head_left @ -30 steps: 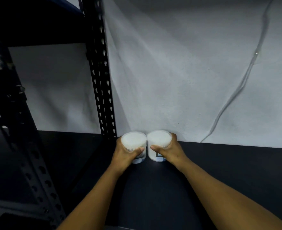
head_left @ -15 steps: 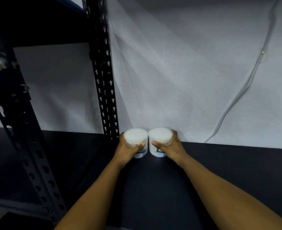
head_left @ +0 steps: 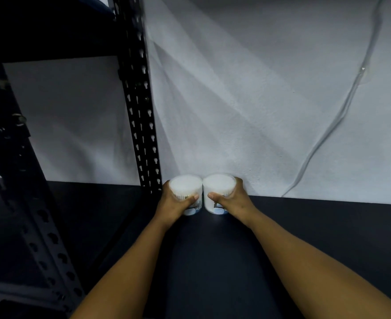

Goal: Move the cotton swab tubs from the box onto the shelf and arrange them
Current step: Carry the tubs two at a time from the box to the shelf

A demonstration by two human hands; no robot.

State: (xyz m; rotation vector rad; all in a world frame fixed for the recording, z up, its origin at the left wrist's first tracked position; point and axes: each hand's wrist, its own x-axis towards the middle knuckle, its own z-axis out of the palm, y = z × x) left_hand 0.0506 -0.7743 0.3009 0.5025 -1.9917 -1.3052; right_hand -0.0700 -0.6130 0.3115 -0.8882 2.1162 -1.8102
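Note:
Two round clear tubs full of white cotton swabs stand side by side, touching, at the back of the dark shelf board, close to the white wall. My left hand is wrapped around the left tub. The right tub is gripped by my right hand. Both tubs are upright, with blue-and-white labels partly hidden by my fingers. The box is not in view.
A black perforated shelf post rises just left of the tubs. A second grey post stands nearer at the left. A pale cable hangs down the wall on the right. The shelf board extends bare to the right.
Both hands have pushed the two tubs a little further back toward the wall, keeping them pressed together; the view has shifted slightly.

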